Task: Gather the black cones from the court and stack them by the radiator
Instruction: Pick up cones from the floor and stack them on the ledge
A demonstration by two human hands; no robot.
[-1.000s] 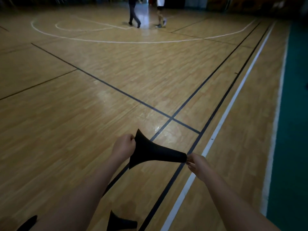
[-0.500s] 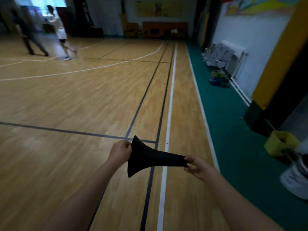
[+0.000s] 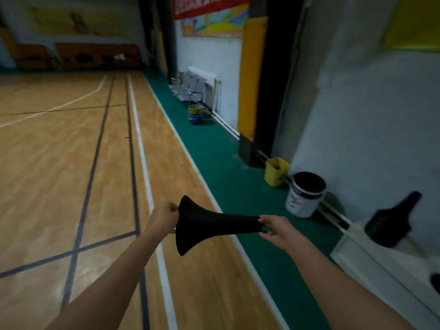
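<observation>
I hold a black cone [image 3: 204,226] sideways in front of me, above the white sideline. My left hand [image 3: 164,219] pinches its wide base rim and my right hand [image 3: 277,231] pinches its narrow tip. A second black cone [image 3: 390,222] stands tilted on a pale low ledge [image 3: 371,253] against the right wall. A white radiator [image 3: 206,85] hangs on the wall farther down the green strip.
A white bucket [image 3: 304,196] and a yellow tub [image 3: 276,171] stand by the right wall. A blue and yellow bucket [image 3: 195,114] sits near the radiator, beside folded grey chairs [image 3: 188,88]. A yellow padded pillar [image 3: 252,77] juts from the wall.
My view has swung right, from the open court with two people toward the wall. The cone stays held the same way between both hands. The ledge with the other cone has come into view.
</observation>
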